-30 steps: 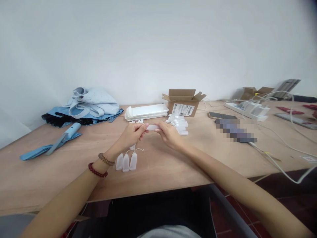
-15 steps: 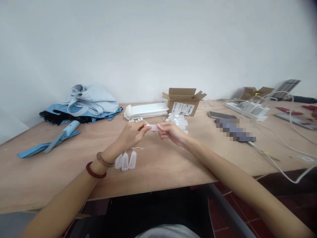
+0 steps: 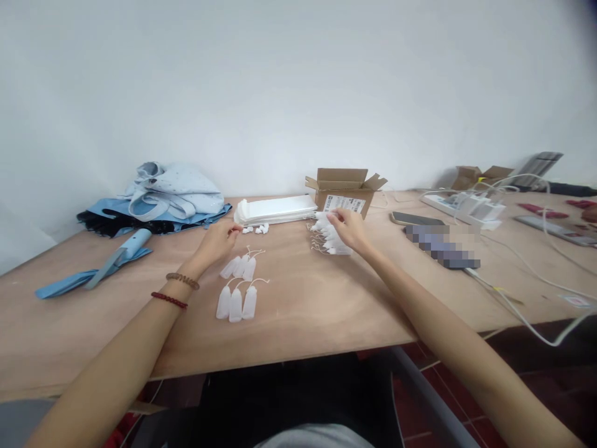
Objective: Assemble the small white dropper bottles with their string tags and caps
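My left hand is closed in a pinch at the left end of small white pieces; what its fingertips hold is too small to make out. My right hand has thumb and fingers closed on a small translucent white bottle in a pile of bottles with thin cord-like white tips pointing left. Two short rows of similar bottles lie nearer me: a back row and a front row, their thin tips pointing away from me.
A stack of flat white packets lies behind the hands, beside an open cardboard box. At left are a folded blue umbrella and a pale cloth bag. Phones, a power strip and white cables occupy the right side.
My hands have parted from the small white bottle they held together. The left moved left to the small white pieces, the right moved right onto the pile. The back row of bottles now shows.
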Tool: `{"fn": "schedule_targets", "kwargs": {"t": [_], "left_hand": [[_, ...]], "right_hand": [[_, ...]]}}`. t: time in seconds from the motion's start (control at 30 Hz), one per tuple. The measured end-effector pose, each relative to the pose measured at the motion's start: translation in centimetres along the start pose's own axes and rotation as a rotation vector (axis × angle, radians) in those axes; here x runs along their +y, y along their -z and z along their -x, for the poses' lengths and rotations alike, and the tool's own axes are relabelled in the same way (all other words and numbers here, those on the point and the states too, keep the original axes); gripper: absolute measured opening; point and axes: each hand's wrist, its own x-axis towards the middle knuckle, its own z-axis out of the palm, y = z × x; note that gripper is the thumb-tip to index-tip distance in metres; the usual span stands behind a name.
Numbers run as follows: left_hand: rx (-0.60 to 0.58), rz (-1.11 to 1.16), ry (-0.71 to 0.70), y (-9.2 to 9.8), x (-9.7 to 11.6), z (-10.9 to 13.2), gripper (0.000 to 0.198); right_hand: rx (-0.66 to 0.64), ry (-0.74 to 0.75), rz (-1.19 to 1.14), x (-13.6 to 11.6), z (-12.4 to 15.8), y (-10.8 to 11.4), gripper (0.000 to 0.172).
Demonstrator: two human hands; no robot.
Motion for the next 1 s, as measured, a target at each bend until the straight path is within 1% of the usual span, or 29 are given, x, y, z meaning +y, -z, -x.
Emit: {"fn": "schedule_targets", "kwargs": {"t": [0.03, 0.1, 0.23, 0.37, 0.53, 0.63, 0.7, 0.77, 0.87, 0.93, 0.97, 1.0], "left_hand": [[-0.014, 0.015, 0.040, -0.4, -0.7, 0.0, 0.032], [-0.028, 0.045, 0.076, -1.3, -1.8, -0.1, 0.035], [-0.018, 0.142, 0.002, -3.1, -3.5, -0.4, 0.039], [-0.053, 0.201, -0.045, -4.3, -4.3, -0.8, 0.040], [-0.093, 0.228, -0.019, -4.5, -4.2, -0.7, 0.044], [-0.106, 0.165, -0.016, -4.4, -4.0, -0.7, 0.046], [-0.109, 0.119, -0.040, -4.4, -3.9, -0.7, 0.049], [-0.108, 0.082, -0.071, -4.4, -3.9, -0.7, 0.052], [-0.102, 0.042, -0.072, -4.3, -3.9, -0.6, 0.055], [-0.099, 0.035, -0.049, -4.2, -3.9, -0.6, 0.055], [-0.100, 0.037, -0.042, -4.1, -3.8, -0.6, 0.054], [-0.101, 0.038, -0.041, -4.0, -3.7, -0.6, 0.053]], "right_hand": [[-0.004, -0.015, 0.040, 0.3, -0.1, 0.0, 0.029], [-0.007, -0.035, 0.103, 0.6, -0.3, 0.3, 0.029], [-0.060, -0.047, 0.150, 1.0, -0.6, 1.2, 0.027], [-0.105, -0.058, 0.133, 1.5, -0.9, 1.8, 0.026], [-0.113, -0.070, 0.117, 2.1, -1.2, 1.6, 0.029], [-0.157, -0.057, 0.127, 2.2, -1.2, 1.5, 0.030], [-0.164, -0.039, 0.153, 2.1, -1.2, 1.4, 0.028], [-0.121, -0.007, 0.182, 2.1, -1.1, 1.1, 0.027], [-0.003, 0.080, 0.184, 1.6, -0.8, 0.5, 0.025], [0.054, 0.158, 0.140, 0.6, -0.1, 0.0, 0.024], [0.062, 0.204, 0.106, -0.2, 0.4, -0.4, 0.023], [0.038, 0.253, 0.064, -1.2, 1.1, -0.7, 0.022]]}}
